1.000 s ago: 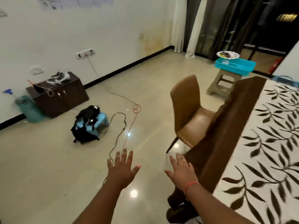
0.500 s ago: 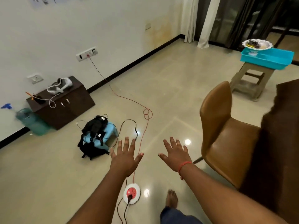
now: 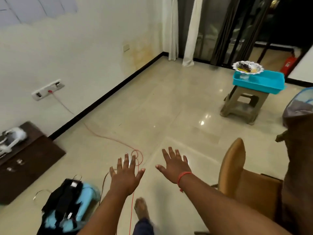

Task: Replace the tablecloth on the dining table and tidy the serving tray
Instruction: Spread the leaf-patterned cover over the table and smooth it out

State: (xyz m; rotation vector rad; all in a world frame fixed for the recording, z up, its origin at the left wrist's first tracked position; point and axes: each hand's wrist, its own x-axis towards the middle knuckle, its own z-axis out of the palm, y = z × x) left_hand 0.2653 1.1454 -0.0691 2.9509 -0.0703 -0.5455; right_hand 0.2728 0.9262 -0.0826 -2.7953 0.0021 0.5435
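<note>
Serving tray (image 3: pixel 257 83): teal plastic, rectangular, sits on grey stool (image 3: pixel 245 102) far right, w/ frilly white bowl (image 3: pixel 247 66) at its left end. Left hand (image 3: pixel 126 177) & right hand (image 3: pixel 174 167) both out front, palms down, fingers spread, holding nothing. Tray long axis runs left-right, slightly angled.
</note>
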